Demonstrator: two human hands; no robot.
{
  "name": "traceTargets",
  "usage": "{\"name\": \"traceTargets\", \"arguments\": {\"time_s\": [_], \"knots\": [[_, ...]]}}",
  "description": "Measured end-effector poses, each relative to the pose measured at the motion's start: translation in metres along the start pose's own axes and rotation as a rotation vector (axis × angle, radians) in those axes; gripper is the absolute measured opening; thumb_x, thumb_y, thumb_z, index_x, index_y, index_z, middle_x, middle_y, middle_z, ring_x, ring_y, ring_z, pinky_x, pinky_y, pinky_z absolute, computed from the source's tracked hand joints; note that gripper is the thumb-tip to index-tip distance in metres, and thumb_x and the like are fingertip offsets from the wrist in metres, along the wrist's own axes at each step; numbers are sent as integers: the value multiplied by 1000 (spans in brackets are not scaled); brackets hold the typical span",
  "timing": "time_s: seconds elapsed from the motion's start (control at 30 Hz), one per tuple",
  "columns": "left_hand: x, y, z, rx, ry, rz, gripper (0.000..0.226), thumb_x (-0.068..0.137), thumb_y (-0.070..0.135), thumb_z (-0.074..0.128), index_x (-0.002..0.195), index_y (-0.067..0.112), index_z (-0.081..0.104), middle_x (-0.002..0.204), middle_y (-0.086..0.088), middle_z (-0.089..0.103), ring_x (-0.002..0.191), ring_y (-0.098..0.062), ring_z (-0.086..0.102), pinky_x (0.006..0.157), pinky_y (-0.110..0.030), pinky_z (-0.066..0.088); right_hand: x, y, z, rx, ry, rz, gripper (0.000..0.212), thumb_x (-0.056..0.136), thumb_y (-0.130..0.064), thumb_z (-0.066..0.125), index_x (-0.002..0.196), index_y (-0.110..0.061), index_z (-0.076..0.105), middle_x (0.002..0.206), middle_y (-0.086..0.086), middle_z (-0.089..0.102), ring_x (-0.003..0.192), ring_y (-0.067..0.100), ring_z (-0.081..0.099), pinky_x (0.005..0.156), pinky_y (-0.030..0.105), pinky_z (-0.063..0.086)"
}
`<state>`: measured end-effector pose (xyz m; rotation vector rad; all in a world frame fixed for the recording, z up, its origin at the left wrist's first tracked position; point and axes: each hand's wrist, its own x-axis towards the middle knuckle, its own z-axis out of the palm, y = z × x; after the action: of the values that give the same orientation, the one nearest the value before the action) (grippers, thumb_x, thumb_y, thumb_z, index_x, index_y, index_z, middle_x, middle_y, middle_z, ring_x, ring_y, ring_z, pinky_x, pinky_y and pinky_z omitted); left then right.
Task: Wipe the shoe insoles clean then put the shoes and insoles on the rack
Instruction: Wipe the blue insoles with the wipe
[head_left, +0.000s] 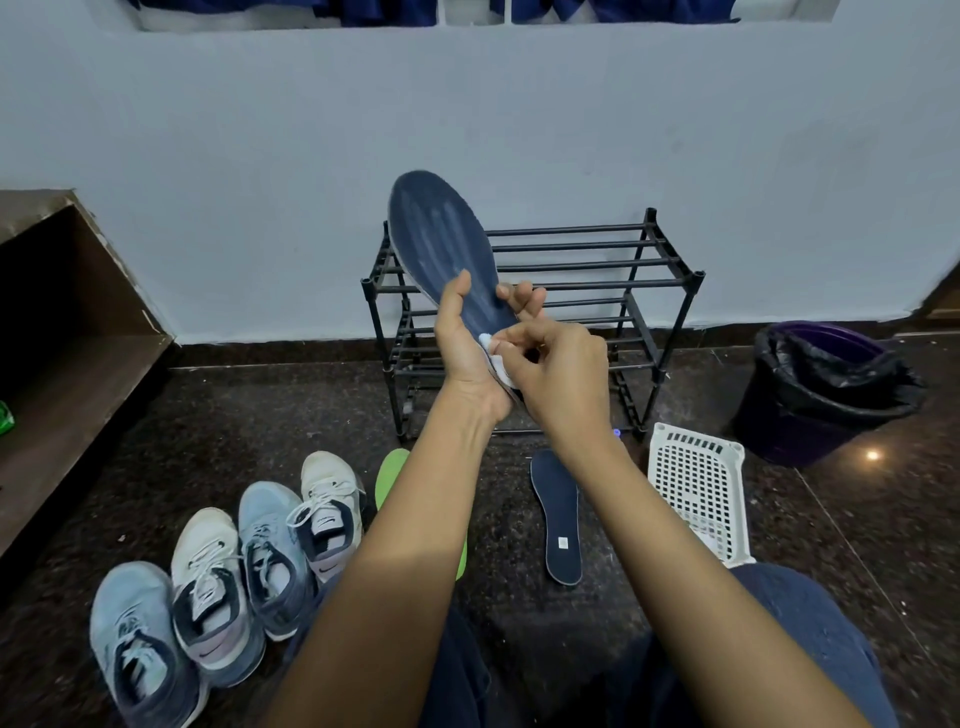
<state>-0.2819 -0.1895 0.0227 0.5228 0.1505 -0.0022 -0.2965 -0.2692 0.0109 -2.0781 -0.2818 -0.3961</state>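
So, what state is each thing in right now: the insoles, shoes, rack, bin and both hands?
held insole: raised, toe up
left hand: grips the held insole
right hand: pinches white wipe against its heel end
dark insole: flat on floor
green insole: on floor, partly hidden
four shoes: in a row on floor
rack: upright, no shoes on it
bin: upright, bag-lined

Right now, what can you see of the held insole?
The insole is dark navy, fabric-looking on top with a paler edge and faint light streaks. It stands nearly upright, toe up, before the rack. The left hand grips its heel end; the right hand pinches a white wipe against it.
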Motion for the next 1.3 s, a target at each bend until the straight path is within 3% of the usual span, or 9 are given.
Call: {"name": "traceTargets", "arguments": {"time_s": [0.27, 0.37, 0.47, 0.57, 0.7, 0.9, 1.1, 1.2, 1.3], "knots": [[-4, -8, -4, 108, -40, -48, 37, 88, 49, 51, 79, 13, 55, 75, -2, 65, 74, -16, 63, 77, -27, 49, 7, -2, 6, -355, 257, -156, 14, 90, -29, 61, 94, -21, 71, 89, 2, 69, 75, 30, 65, 57, 31, 38], [-4, 3, -4, 62, -69, -39, 42, 89, 50, 50, 79, 10, 57, 78, -5, 67, 80, -18, 67, 79, -31, 55, 9, -2, 0, -134, 97, -62, 9, 83, -28, 69, 89, -24, 74, 83, -2, 72, 77, 20, 66, 69, 34, 50], [0, 14, -6, 38, -96, -4, 43, 86, 50, 52, 89, 8, 59, 86, -9, 70, 84, -21, 70, 82, -32, 55, 6, 0, -7, 181, -183, 49, 3, 78, -19, 75, 81, -21, 76, 72, -2, 71, 65, 8, 61, 67, 28, 47], [3, 15, -5, 5, -107, 16, 45, 82, 49, 54, 93, 6, 60, 86, -8, 69, 83, -21, 69, 84, -31, 54, 5, 5, -13, 330, -329, 122, 9, 78, -9, 74, 80, -17, 76, 71, 1, 72, 64, 7, 57, 66, 27, 45], [7, 12, -6, -13, -58, 46, 43, 92, 48, 47, 85, 7, 59, 81, -7, 68, 77, -19, 69, 81, -31, 54, 0, 5, -8, 212, -202, 58, 10, 78, -14, 74, 76, -24, 76, 61, -13, 66, 57, -2, 53, 61, 16, 42], [1, 4, -4, 24, -13, 9, 40, 91, 48, 48, 80, 11, 55, 70, -1, 65, 72, -15, 67, 78, -26, 51, 1, 4, -1, -14, -53, 5, 7, 79, -32, 72, 82, -27, 75, 74, -7, 71, 74, 14, 65, 69, 35, 51], [-4, -1, -5, 62, -1, 22, 31, 92, 42, 50, 81, 13, 54, 76, -2, 67, 84, -15, 64, 72, -25, 55, 6, 0, 0, -352, 105, -39, 22, 87, -46, 61, 98, -31, 71, 89, 0, 72, 86, 27, 65, 67, 34, 45], [-4, 0, -6, 52, -46, 44, 30, 89, 41, 51, 85, 12, 55, 78, -2, 68, 89, -15, 64, 80, -28, 53, 7, 0, 0, -307, 200, -91, 17, 87, -40, 63, 95, -27, 72, 87, 1, 71, 81, 28, 65, 64, 34, 45], [-5, 8, -4, 2, -89, 21, 35, 84, 45, 54, 84, 10, 56, 76, -3, 69, 94, -19, 65, 88, -32, 52, 7, -1, -2, -104, 98, -47, 12, 83, -36, 69, 86, -25, 74, 78, -3, 71, 73, 17, 65, 67, 33, 50]]}}
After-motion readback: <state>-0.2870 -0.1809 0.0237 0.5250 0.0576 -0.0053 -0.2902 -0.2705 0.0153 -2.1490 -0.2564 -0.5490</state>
